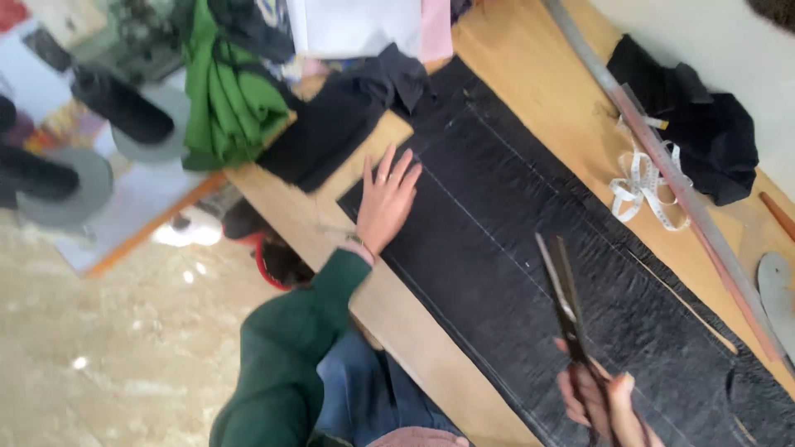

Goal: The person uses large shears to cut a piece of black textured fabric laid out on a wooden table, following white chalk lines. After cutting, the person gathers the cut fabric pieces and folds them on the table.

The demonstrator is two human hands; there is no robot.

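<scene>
Green cloth bundle [228, 99], upper left. Left hand [386, 201], fingers released, flat on black fabric [513, 248] spread across wooden surface [530, 91]. Right hand [600, 404], fingers grasping scissors [563, 302] above fabric. White tape measure [646, 186], long metal ruler [671, 178], far right.

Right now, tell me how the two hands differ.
The left hand lies flat and open, fingers spread, on the black cloth; the right hand is closed around the scissors. The left hand shows a green sleeve; the right hand sits at the picture's bottom edge, wrist unseen. Both are bare and over the same cloth.
</scene>
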